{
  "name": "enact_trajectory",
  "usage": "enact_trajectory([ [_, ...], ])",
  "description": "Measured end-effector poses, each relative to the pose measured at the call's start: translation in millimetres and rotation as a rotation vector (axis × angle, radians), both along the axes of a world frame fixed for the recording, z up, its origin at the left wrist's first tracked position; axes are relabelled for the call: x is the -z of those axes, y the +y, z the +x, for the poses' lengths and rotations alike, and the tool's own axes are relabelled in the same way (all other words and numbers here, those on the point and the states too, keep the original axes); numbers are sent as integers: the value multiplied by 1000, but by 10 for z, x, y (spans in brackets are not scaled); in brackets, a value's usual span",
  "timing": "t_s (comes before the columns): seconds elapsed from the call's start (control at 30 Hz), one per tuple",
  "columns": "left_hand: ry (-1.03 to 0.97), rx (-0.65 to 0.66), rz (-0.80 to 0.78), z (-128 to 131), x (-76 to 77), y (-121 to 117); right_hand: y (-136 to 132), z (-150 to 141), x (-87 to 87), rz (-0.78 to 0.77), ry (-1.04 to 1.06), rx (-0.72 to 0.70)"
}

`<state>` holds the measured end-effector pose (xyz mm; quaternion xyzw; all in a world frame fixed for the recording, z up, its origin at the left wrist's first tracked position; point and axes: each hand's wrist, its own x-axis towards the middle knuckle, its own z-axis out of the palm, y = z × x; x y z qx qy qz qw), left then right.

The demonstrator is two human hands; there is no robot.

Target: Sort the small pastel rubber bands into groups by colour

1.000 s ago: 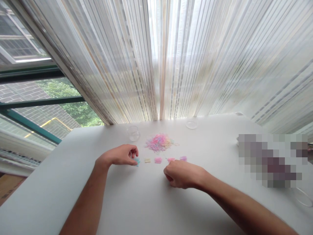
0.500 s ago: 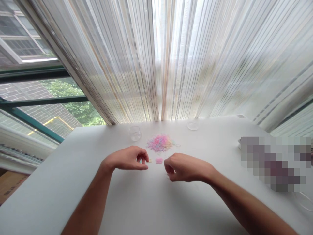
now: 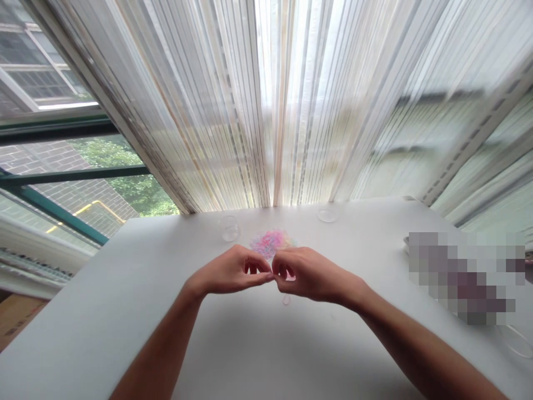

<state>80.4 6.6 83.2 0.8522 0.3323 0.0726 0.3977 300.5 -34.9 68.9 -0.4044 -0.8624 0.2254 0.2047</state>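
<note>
My left hand [image 3: 233,272] and my right hand [image 3: 312,278] meet low over the table, thumb and fingertips pinched and touching at the tips. What they pinch, if anything, is too small to make out. Just beyond them lies a loose pile of thin bands [image 3: 268,240] in pink, lilac and yellow, like small hair elastics. A bit of pink [image 3: 291,277] shows through the gap in my right hand's curled fingers. Below that hand, a single pale pink loop [image 3: 286,300] lies on the tabletop.
On the white table [image 3: 233,344], a clear round container [image 3: 229,229] stands behind the pile to the left, and a clear round lid [image 3: 327,215] lies to the right. A blurred-out object [image 3: 462,283] occupies the right side. Striped sheer curtains [image 3: 266,111] hang along the far edge.
My hands have come together from apart, the left moving right and the right shifting slightly left and up. They now cover the small pink and yellowish pieces between them; the pale loop is uncovered.
</note>
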Motion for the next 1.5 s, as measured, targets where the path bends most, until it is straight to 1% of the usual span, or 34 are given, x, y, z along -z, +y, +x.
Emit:
enact_trajectory([
  [0.17,-21,-2,16,25,38,-6,3,11,34,29,-16,5],
  [0.27,-26,-17,33,26,45,3,5,34,19,46,-26,6],
  [0.53,-13,-36,61,33,24,20,28,107,-39,-8,-12,-37],
  [0.77,-4,-51,65,18,20,40,46,154,-59,-38,10,11],
  [0.9,-44,-66,75,12,15,39,57,159,-87,-48,9,40],
  [1.13,-97,-93,93,44,38,25,53,148,-99,-57,16,40],
  [1.33,-81,-79,114,6,42,41,55,149,-77,-38,33,31],
  [1.5,-17,-66,94,-30,6,43,58,136,-55,-30,34,21],
])
